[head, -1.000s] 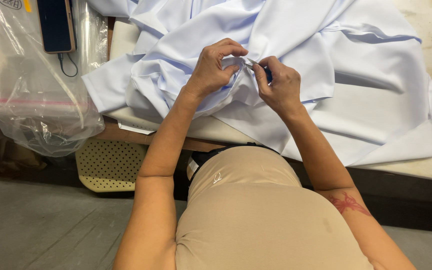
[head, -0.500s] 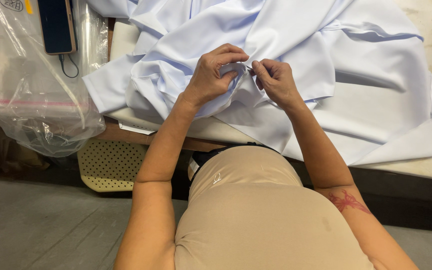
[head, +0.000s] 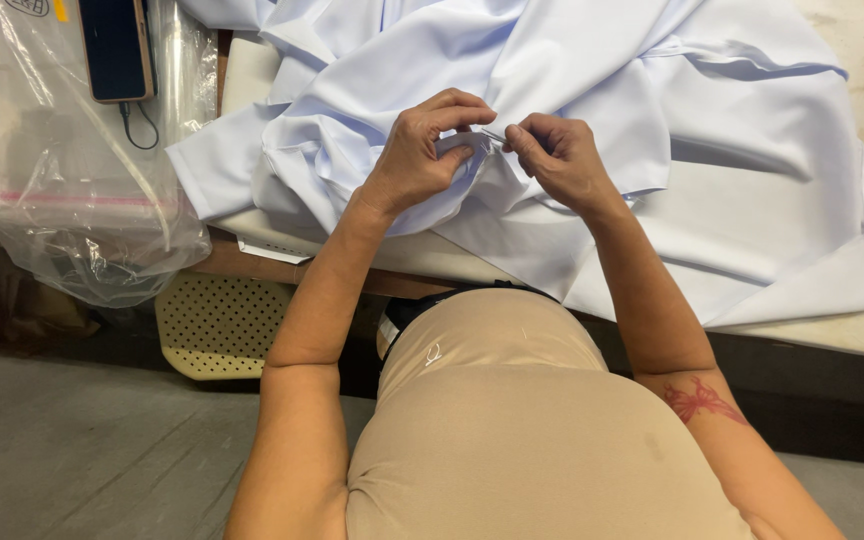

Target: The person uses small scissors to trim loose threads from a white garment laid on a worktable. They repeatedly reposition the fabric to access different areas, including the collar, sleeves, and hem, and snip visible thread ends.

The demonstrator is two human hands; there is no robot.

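Over the table w/ pale blue cloth, our left hand & right hand fingers pinch a cloth fold together.

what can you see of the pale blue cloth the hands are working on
The pale blue cloth is a large, smooth, slightly glossy woven-looking fabric, heaped in loose folds over the padded table, one corner hanging off the near edge. The left hand bunches a fold while the right hand pinches it at the same spot.

Beige fitted top, bare arms, red tattoo on right forearm near elbow.
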